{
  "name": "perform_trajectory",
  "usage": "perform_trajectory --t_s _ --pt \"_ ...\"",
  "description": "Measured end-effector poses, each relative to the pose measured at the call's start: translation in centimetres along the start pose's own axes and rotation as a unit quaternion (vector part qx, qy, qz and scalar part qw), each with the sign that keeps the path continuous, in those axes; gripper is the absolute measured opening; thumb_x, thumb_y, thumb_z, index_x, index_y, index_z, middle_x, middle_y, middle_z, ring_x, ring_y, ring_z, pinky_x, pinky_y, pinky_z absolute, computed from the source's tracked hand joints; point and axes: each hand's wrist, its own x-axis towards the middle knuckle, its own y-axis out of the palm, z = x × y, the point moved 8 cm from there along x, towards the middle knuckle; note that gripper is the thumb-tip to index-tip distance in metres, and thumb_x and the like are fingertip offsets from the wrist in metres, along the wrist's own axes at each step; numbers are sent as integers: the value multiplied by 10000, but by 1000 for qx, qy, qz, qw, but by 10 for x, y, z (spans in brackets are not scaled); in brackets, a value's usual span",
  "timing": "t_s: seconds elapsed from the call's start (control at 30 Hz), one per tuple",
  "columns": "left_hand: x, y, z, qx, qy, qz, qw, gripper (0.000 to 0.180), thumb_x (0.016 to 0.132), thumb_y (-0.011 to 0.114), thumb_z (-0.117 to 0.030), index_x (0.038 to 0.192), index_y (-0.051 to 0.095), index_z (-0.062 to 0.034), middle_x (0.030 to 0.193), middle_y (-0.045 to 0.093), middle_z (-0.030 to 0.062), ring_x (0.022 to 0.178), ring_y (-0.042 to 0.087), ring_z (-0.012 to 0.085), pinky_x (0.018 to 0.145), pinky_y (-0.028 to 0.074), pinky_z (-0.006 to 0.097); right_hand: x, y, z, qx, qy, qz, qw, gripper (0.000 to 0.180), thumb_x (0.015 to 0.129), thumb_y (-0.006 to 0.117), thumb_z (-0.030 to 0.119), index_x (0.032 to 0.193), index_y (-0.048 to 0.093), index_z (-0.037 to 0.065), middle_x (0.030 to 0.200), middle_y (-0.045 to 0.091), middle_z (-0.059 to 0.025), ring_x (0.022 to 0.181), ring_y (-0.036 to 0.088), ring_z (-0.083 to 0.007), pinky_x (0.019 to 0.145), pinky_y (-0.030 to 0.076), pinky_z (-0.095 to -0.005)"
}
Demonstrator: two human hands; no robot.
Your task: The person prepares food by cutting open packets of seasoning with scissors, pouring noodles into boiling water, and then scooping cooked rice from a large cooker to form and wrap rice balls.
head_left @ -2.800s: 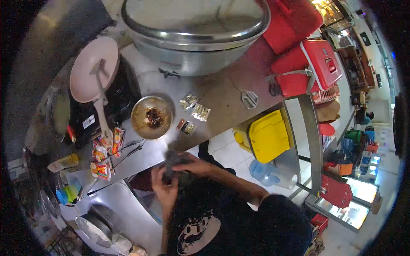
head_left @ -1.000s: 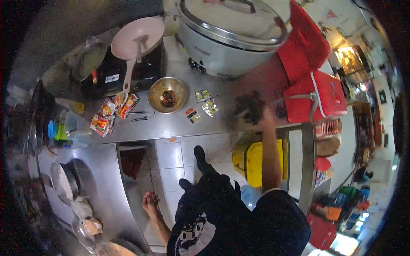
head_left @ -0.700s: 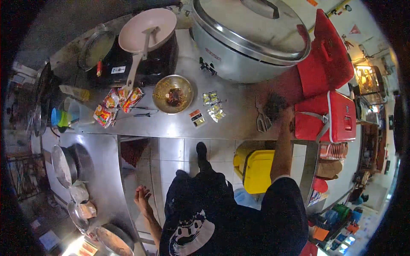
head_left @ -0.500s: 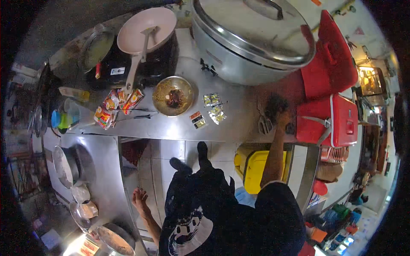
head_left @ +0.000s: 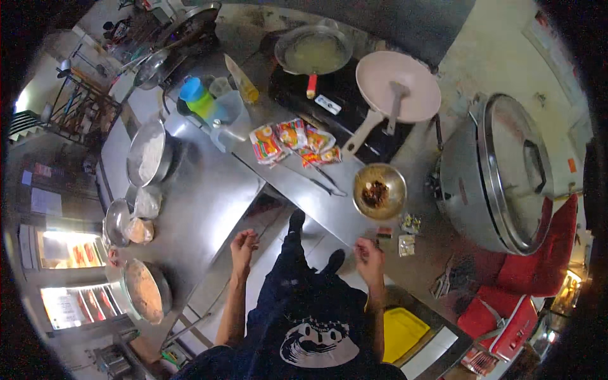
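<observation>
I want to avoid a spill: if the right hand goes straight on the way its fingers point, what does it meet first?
Probably the small sachets lying just ahead of the right hand, then the metal bowl; depth is unclear.

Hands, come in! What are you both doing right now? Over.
Left hand open, empty, off the counter. Right hand open at counter edge, nearest small packets by the bowl. Nothing between.

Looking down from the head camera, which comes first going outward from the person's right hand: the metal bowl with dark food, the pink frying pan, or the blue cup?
From the right hand:
1. Metal bowl, on the counter just beyond the hand.
2. Pink frying pan, further back on the black stove.
3. Blue cup, far off to the left by the clear jug.
</observation>
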Motion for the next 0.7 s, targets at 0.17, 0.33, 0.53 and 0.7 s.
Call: perform_trajectory --t_s 0.17,0.33,0.53,0.7 --pt "80 26 -38 -24 37 90 995 218 977 623 -216 1064 650 -18 882 648 32 809 598 121 690 476 267 87 61 80 10 -21 36 999 293 895 671 150 1159 619 35 928 700 -177 801 697 -283 719 553 -381" --pt "155 22 -68 -51 59 95 992 193 964 629 -177 1062 670 -16 925 696 49 808 617 117 696 498 267 153 115 123 -149 -24 69 986 327 891 663 195 1182 615 52 1002 701 -170 842 708 -288 761 548 -368" --pt "227 30 -92 30 54 128 990 179 966 597 -147 1097 648 -36 978 688 63 840 654 146 693 527 287 184 147 173 -32 -42 26 998 360 903 690 199 1203 577 37 972 676 -173 857 691 -294 759 544 -408" --pt "251 66 -128 20 119 182 976 162 951 551 -71 1077 646 -34 964 686 38 825 633 118 712 517 273 306 96 194 130 -90 -268 950 328 927 699 239 1140 558 34 972 614 -74 974 608 -178 725 549 -374"
